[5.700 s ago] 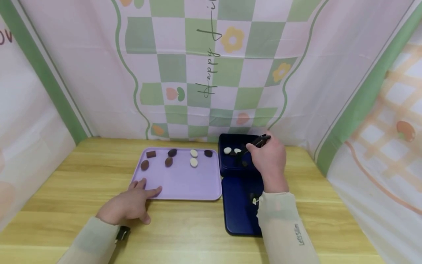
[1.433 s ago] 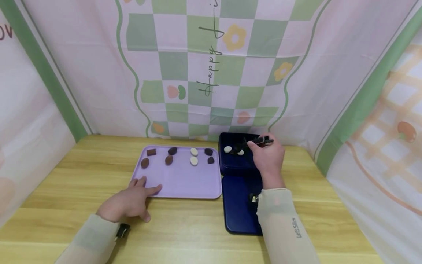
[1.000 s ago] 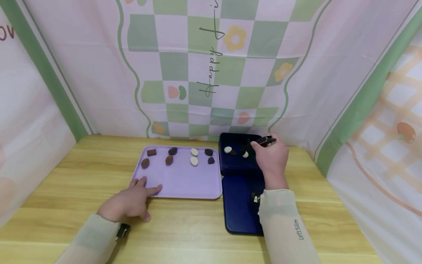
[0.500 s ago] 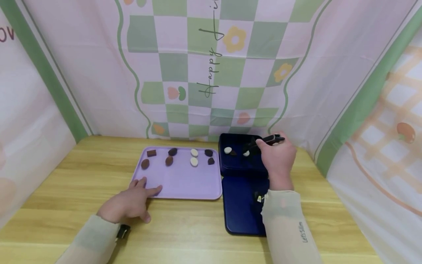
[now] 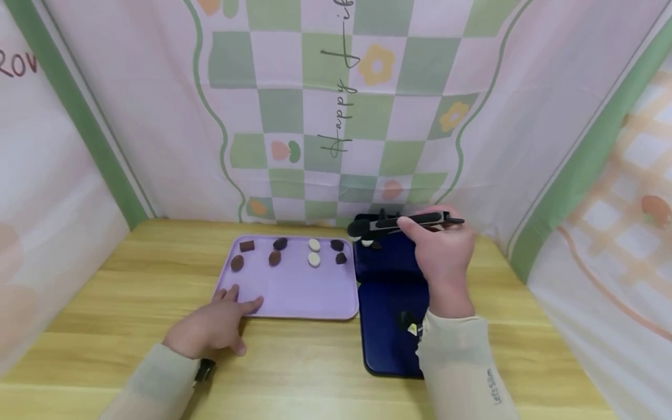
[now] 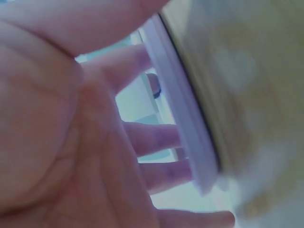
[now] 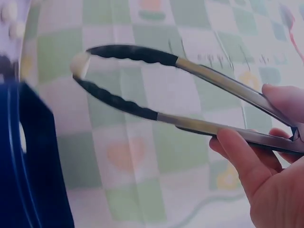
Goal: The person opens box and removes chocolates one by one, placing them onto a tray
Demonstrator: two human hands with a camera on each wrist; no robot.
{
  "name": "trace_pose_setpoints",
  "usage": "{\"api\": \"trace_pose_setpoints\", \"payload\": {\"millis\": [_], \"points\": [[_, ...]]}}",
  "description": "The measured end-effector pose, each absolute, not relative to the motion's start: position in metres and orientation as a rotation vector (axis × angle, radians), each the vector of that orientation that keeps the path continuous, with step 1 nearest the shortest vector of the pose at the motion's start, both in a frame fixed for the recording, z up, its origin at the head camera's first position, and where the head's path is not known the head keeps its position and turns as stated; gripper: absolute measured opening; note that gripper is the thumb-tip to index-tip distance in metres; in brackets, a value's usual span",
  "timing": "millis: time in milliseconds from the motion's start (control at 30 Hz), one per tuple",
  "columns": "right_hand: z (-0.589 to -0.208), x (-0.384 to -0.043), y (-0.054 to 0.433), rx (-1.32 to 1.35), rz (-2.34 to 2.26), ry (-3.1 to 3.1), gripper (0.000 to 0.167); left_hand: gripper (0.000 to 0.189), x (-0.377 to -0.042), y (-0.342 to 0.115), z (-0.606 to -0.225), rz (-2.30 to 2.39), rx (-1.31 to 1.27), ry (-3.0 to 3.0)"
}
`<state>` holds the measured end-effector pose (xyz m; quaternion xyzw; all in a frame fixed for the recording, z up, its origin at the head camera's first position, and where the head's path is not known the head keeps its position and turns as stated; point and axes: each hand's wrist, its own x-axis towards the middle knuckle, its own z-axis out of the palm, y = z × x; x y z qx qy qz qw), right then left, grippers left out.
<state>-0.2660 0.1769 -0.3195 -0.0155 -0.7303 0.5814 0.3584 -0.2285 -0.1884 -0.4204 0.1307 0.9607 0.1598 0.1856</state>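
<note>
My right hand (image 5: 446, 256) grips black-and-silver tongs (image 5: 430, 219) above the dark blue box (image 5: 388, 259). In the right wrist view, the black tips of the tongs pinch a white rounded piece (image 7: 80, 65), clear of the box. Below the tips in the head view, a white piece (image 5: 367, 243) and a dark brown one (image 5: 377, 245) show inside the box. My left hand (image 5: 212, 325) rests its spread fingers on the near left rim of the lilac tray (image 5: 299, 297).
Paired along the tray's far side are brown pieces (image 5: 237, 263), white ovals (image 5: 314, 259) and black pieces (image 5: 341, 258). The blue lid (image 5: 385, 356) lies in front of the box, partly under my right forearm. A patterned cloth (image 5: 325, 116) hangs behind the wooden table (image 5: 294, 373).
A second black piece has appeared at the tray's right side since the oldest frame. Lately the tongs rose out of the box and swung left with a white piece. My left hand stayed put.
</note>
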Motion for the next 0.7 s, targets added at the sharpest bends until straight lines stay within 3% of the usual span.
{"api": "trace_pose_setpoints", "payload": {"millis": [700], "points": [[-0.352, -0.280, 0.030, 0.226, 1.692, -2.186, 0.027, 0.092, -0.226, -0.181, -0.423, 0.366, 0.290, 2.709]]}}
